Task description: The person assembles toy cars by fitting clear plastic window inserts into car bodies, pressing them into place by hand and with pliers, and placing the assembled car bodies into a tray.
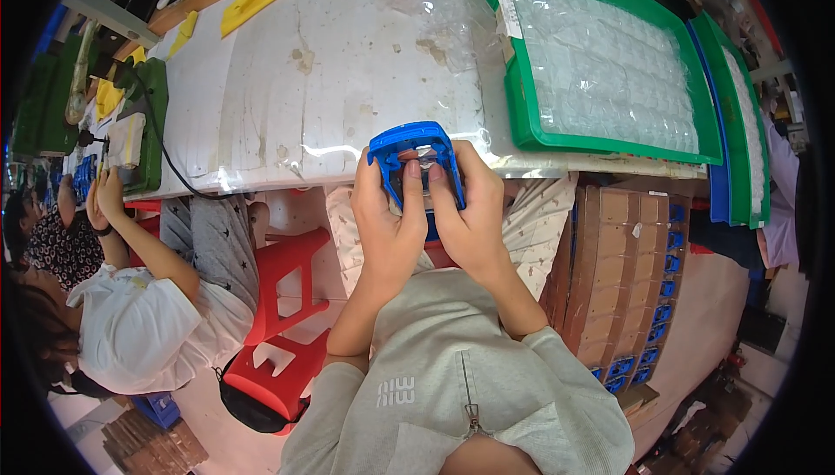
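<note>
A blue plastic housing [416, 133], open in its middle with a rounded far end, is held up in front of me at the table's near edge. My left hand [384, 214] wraps round its left side, with the thumb reaching into the opening. On the other side my right hand [474, 210] grips it the same way, its thumb also inside. Both thumbs lie close together near a small pale, shiny piece within the housing; what that piece is I cannot make out. My fingers underneath are hidden by the housing.
The white worktable [322, 83] spreads ahead. At its right stands a green tray [526, 101] of clear-wrapped pieces. A divided cardboard box [613, 257] with blue parts sits below right. Left are red stools [291, 279], a black cable [161, 140] and a co-worker [139, 327].
</note>
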The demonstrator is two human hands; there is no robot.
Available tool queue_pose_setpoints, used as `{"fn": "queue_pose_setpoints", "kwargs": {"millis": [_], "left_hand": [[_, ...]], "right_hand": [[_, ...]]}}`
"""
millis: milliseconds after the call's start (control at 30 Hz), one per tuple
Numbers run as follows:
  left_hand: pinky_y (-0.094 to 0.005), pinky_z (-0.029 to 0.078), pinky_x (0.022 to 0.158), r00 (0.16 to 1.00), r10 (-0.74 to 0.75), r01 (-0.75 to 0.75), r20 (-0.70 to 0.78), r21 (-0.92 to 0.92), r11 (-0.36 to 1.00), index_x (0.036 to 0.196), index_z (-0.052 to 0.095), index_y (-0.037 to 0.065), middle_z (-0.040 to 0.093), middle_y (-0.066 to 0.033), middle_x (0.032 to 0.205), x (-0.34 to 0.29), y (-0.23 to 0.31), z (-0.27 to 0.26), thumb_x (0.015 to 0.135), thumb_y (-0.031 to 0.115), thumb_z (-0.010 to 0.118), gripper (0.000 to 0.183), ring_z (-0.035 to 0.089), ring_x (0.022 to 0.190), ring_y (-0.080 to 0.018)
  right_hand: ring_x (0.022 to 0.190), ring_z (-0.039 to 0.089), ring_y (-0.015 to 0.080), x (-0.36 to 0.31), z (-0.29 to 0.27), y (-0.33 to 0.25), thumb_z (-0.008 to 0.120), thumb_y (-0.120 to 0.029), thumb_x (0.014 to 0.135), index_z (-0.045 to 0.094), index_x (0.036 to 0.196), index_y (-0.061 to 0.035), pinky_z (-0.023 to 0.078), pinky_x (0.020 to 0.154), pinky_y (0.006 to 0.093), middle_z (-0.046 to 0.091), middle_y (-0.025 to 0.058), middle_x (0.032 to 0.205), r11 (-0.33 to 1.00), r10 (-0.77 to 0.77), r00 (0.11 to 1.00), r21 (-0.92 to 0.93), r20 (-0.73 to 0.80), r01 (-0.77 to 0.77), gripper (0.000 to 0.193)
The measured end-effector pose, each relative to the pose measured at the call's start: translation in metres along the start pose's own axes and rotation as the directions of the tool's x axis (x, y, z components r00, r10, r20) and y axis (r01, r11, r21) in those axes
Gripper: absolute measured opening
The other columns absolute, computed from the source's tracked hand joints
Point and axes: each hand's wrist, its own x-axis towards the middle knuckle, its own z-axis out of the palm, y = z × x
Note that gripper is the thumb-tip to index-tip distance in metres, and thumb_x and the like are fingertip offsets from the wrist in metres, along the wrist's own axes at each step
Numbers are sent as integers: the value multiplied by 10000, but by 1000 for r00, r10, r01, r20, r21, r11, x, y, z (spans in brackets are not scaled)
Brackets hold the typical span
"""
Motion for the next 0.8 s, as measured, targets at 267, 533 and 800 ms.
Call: {"fn": "queue_pose_setpoints", "kwargs": {"millis": [267,533,800], "left_hand": [[-314,410,671,998,64,-64,-10,27,998,928,495,-15,535,-109,815,-8,5,3,841,11,520,94,512,734,-197],[-334,401,676,991,131,-130,-21,72,989,921,483,-31,515,-145,843,-8,4,4,845,25,517,100,512,745,-247],[-327,410,680,997,60,-63,57,35,997,967,464,-25,507,-136,874,-8,14,3,853,34,495,132,512,768,-223]], "right_hand": [[538,523,207,-7,-7,-7,542,-19,788,527,877,13,411,514,293,557,134,688,998,-65,998,-18,-25,65,95],[560,521,138,-6,-5,-13,538,-9,810,514,909,15,415,522,261,569,117,696,995,-80,994,46,-73,83,105],[615,442,37,-8,-6,-12,527,-32,849,532,923,-5,352,528,203,567,30,736,994,-77,995,77,-69,83,79]]}}
